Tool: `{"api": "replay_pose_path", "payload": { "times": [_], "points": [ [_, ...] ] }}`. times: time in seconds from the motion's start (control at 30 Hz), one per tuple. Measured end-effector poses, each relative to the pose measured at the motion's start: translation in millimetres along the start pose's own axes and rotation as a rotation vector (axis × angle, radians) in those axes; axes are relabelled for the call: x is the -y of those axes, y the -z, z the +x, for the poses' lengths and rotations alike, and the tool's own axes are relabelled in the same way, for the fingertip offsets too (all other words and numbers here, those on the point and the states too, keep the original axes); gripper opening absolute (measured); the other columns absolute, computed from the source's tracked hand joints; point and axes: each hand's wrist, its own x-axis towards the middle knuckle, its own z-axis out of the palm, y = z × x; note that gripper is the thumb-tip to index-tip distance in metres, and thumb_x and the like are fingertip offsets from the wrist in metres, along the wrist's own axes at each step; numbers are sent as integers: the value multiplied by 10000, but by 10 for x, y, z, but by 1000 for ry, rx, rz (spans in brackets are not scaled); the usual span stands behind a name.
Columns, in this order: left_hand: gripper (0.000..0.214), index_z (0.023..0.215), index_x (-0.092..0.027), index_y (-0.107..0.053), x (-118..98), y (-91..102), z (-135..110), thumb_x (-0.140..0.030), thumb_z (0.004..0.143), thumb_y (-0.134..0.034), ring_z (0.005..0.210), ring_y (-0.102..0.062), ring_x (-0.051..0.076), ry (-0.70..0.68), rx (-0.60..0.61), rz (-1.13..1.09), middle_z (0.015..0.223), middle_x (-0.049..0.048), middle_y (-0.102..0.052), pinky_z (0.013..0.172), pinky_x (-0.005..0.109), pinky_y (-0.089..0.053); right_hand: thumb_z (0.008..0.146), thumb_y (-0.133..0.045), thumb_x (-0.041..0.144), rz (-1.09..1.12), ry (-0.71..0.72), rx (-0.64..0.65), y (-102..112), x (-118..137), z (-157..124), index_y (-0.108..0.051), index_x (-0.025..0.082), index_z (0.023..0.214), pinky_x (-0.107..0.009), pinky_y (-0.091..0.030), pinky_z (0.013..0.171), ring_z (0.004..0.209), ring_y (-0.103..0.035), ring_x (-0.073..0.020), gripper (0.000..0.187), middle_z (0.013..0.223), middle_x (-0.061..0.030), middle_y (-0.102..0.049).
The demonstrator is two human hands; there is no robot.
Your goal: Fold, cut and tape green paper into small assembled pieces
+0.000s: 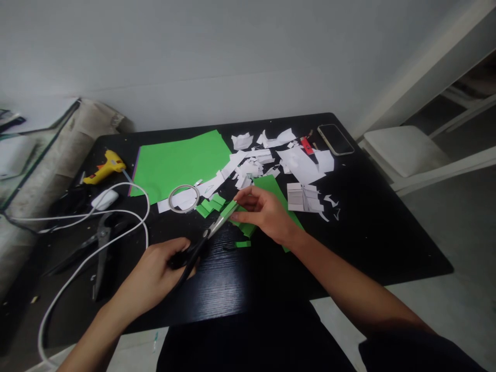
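Observation:
My left hand (155,276) is closed around the black handles of a pair of scissors (207,235), whose blades point up and right into a piece of green paper (271,188). My right hand (263,212) pinches the edge of that green paper beside the blade tips. Small cut green strips (211,204) lie just left of the blades, and another green scrap (243,244) lies below my right hand. All of this sits on a black table (368,227).
A large green sheet (178,163) lies at the back left, with a tape ring (184,198) at its corner. White paper scraps (267,160), a phone (335,138), a yellow glue gun (105,166), white cable (116,227) and black pliers (101,248) surround it. A white chair (403,150) stands right.

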Motion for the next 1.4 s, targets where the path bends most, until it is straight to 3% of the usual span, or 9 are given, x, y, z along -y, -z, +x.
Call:
{"api": "replay_pose_path", "payload": {
  "times": [0.83, 1.23, 1.4],
  "points": [
    [269, 679, -195, -668, -49, 27, 8, -389, 855, -608, 573, -588, 157, -9, 13, 41, 614, -4, -660, 556, 231, -414, 591, -1012, 285, -57, -25, -30, -9, 3, -7, -723, 242, 916, -372, -637, 912, 951, -748, -208, 437, 950, -8, -773],
    [289, 679, -186, -681, 55, 31, 14, -389, 878, -632, 574, -508, 138, 6, 61, -50, 601, -17, -598, 536, 222, -372, 590, -1017, 305, -87, -28, -70, 4, -15, 17, -726, 243, 872, -389, -613, 969, 946, -729, -199, 410, 934, 0, -761],
    [492, 754, -188, -693, 35, 91, 143, -654, 897, -623, 600, -560, 177, 176, -143, -49, 632, 4, -618, 572, 260, -421, 653, -984, 340, -103, -35, -92, -8, -8, 11, -726, 231, 866, -384, -615, 934, 906, -741, -199, 352, 907, -18, -767]
  ]
}}
